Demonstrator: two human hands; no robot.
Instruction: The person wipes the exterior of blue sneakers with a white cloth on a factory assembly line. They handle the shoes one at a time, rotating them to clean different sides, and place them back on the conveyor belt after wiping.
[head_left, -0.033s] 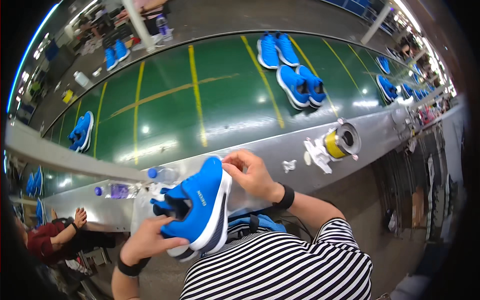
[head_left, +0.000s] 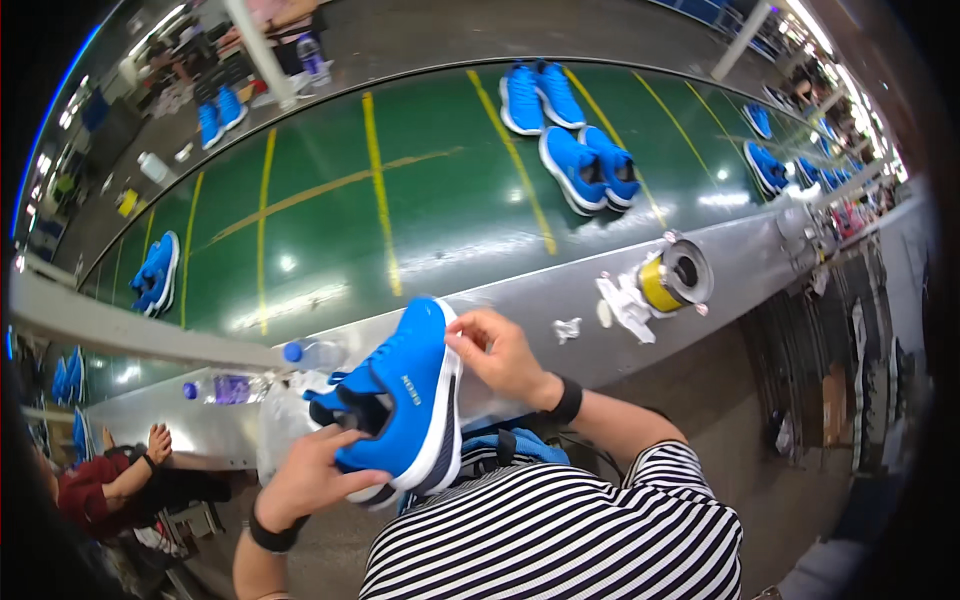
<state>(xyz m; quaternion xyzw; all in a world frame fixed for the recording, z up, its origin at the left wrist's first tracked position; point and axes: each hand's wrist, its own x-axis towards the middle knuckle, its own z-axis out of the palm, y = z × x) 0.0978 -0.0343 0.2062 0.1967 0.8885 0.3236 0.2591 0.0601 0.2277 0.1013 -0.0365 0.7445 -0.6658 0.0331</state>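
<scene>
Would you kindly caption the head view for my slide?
Both hands, left and right, hold a blue sneaker beside a green conveyor.

**Factory Line Under Bright Lamps**

Wide green conveyor belt curving across the hall, crossed by yellow stripes and glossy with lamp reflections. Grey metal surface bordering its near edge. White post rising at the far side, another white post slanting up on the right. Rows of ceiling lights glaring top right. Grey concrete floor below, dark racks along the right.
</scene>
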